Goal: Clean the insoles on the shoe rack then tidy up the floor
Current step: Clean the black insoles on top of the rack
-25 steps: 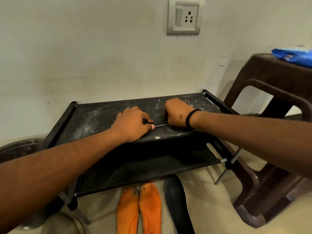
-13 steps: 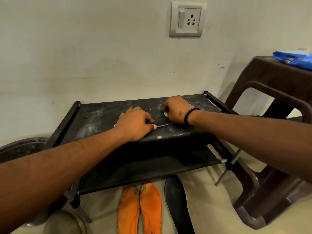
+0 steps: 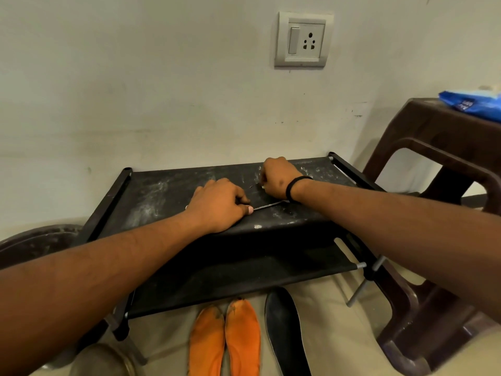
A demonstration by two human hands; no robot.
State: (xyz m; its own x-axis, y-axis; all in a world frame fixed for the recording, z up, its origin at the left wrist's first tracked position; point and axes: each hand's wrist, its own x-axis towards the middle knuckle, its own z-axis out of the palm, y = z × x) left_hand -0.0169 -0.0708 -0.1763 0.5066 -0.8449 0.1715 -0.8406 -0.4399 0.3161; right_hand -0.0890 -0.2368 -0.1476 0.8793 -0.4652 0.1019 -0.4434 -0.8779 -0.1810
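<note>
- The shoe rack (image 3: 168,196) stands against the wall, a low black frame with two fabric shelves; its top shelf is streaked with whitish dust, thickest left of centre and near the right end.
- Three insoles lie on the floor (image 3: 325,335) in front of the rack's lower shelf: two orange insoles (image 3: 225,340) side by side and touching, with dark grime at their toes, and a black insole (image 3: 284,329) just beside them on the right, angled slightly.
- The left hand (image 3: 219,204) rests on the top shelf with its fingers curled under, thumb and forefinger pinching one end of a thin, pale thread-like strand (image 3: 267,205) that runs across the fabric.
- The right hand (image 3: 279,177) sits farther back on the shelf, fist-like with fingers curled down; it seems to pinch something small and pale, but whether that is the strand's other end cannot be told. A black band (image 3: 294,187) circles its wrist.
- Against the earlier frames, the right hand has drawn back toward the wall and away from the left — the gap between them is wider. The left hand has stayed in place, and the insoles lie as they did.
- A brown plastic stool (image 3: 439,164) stands to the right with a blue packet (image 3: 471,104) on top; a wall socket (image 3: 303,39) is above the rack.
</note>
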